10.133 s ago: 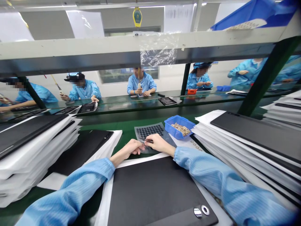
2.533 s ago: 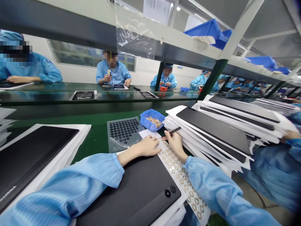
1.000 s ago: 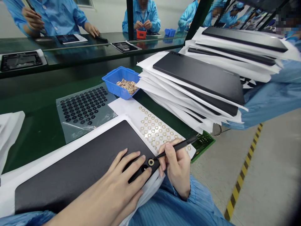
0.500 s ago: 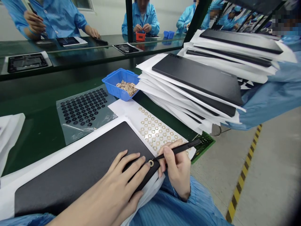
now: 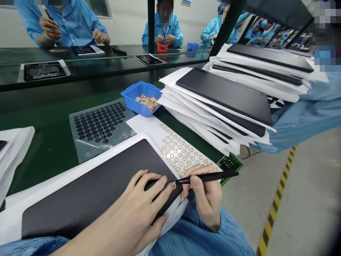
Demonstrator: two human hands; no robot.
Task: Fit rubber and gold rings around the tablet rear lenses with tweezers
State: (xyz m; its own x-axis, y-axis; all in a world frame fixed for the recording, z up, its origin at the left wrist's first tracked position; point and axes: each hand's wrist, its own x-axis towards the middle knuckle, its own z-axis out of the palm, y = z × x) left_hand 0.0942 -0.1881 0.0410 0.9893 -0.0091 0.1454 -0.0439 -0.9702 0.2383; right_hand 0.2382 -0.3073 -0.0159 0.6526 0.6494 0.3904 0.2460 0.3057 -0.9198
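Observation:
A flat black panel [image 5: 93, 188] lies on white sheeting in front of me. My left hand [image 5: 141, 209] rests across it with the fingers apart. The left index fingertip touches a small tan ring [image 5: 174, 185] by the panel's right corner. Black tweezers [image 5: 213, 176] are pinched in my right hand [image 5: 207, 197], their tips at that ring. Whether the tips grip the ring is too small to tell. Just beyond the right hand is a white sheet [image 5: 142, 122] bearing rows of similar tan rings.
A blue bin [image 5: 133, 104] holds many small tan pieces. Beside it lies a clear sheet [image 5: 118, 137] of black rings. Stacked black panels [image 5: 226, 92] with white sheets stand on the right. A green crate [image 5: 233, 164] is below the edge. Co-workers sit across the bench.
The tweezers now lie flatter, tips still at the ring. My left hand stays on the panel. The view has shifted slightly. Across the bench, a co-worker's hand has lifted off a dark object.

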